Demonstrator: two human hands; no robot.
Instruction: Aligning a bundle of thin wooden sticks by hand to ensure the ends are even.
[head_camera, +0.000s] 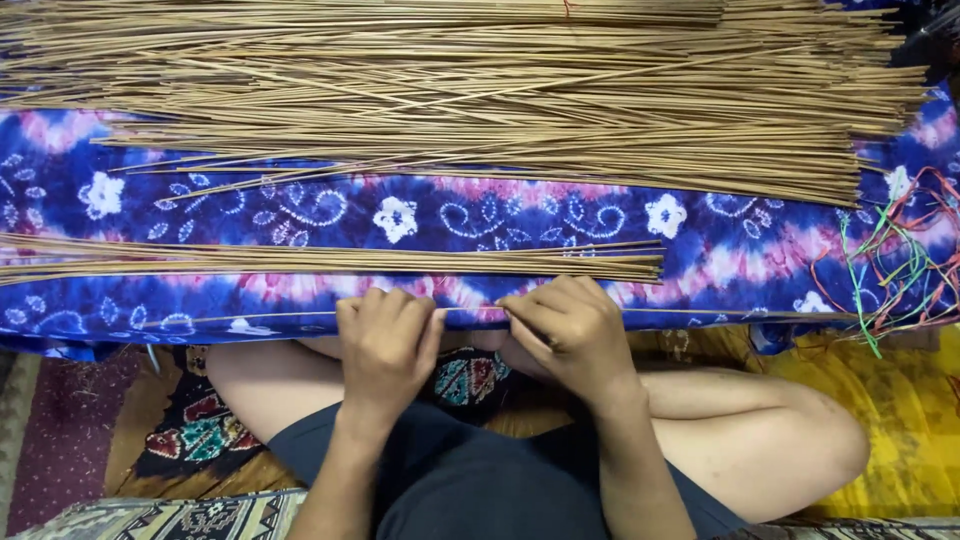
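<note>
left hand (388, 335): mine, just off the near edge of the blue tie-dye cloth (480, 215), fingers curled shut, pinching one thin stick (700, 313) at the fingertips.

right hand (565, 330): right next to the left one, same near edge of the cloth, fingers closed on that same stick. Both pinch close together, I'd guess because something that thin bends or slips otherwise.

thin stick: runs sideways along the cloth's near edge, sticking out way past both hands, so it's held about mid-length and stays level.

small bundle (330, 259): across the middle of the cloth, just beyond my knuckles, ends squared up at its right. Looks kept apart from the rest on purpose.

big pile (480, 90): covers the far side of the cloth, loose and fanned out, well apart from my hands.

coloured threads (890, 260): tangle of red, green and orange at the right end of the cloth, within reach but off the sticks.

legs (760, 430): crossed, tucked under the cloth's near edge, so the work sits right over my lap.
</note>
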